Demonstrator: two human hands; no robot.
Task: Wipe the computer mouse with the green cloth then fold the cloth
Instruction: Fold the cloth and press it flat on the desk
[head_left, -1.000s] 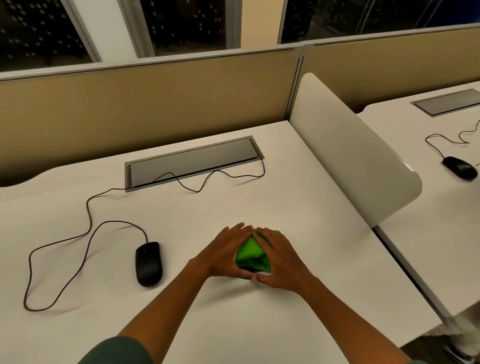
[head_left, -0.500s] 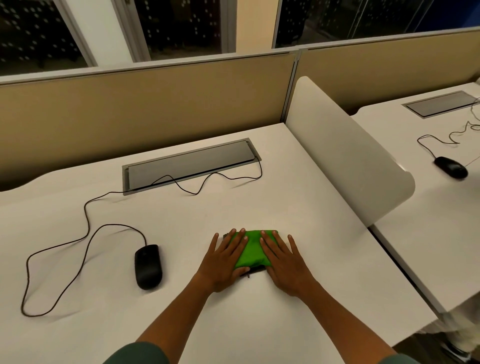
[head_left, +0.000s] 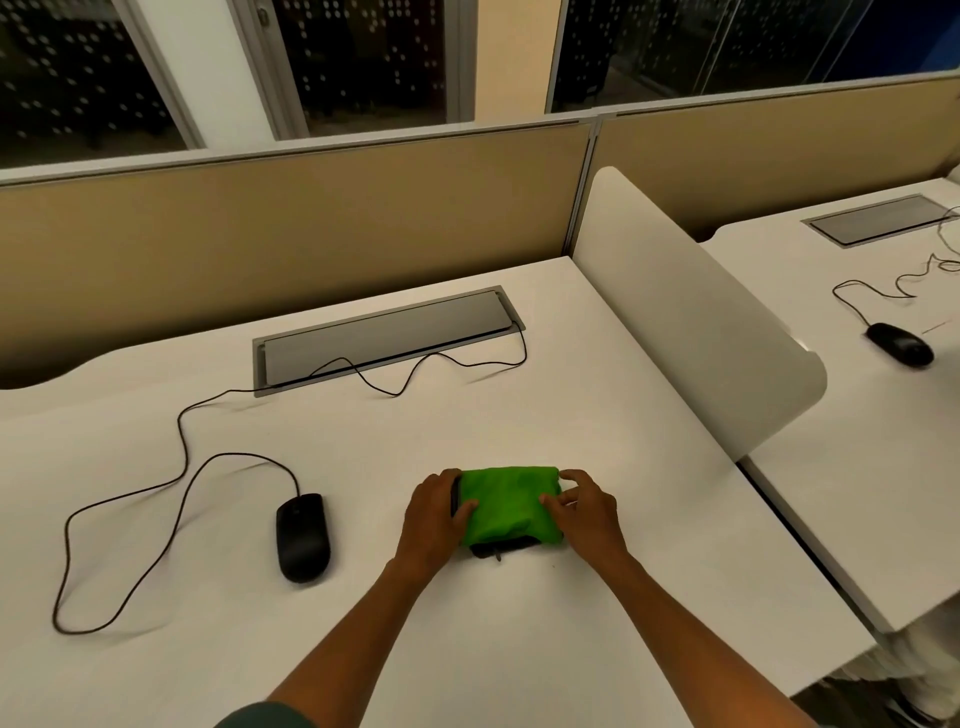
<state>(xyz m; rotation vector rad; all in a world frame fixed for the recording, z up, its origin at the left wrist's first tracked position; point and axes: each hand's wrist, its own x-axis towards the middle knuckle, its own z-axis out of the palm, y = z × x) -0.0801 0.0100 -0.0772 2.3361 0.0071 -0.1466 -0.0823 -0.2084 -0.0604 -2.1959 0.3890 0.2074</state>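
Green cloth (head_left: 511, 512) folded, flat on white desk (head_left: 597, 415), lower centre of frame. Left hand (head_left: 434, 519) and right hand (head_left: 584, 512) gripping its side edges. Black wired mouse (head_left: 303, 536) apart, lower left.

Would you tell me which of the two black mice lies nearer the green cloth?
The mouse left of the green cloth, on the same desk.
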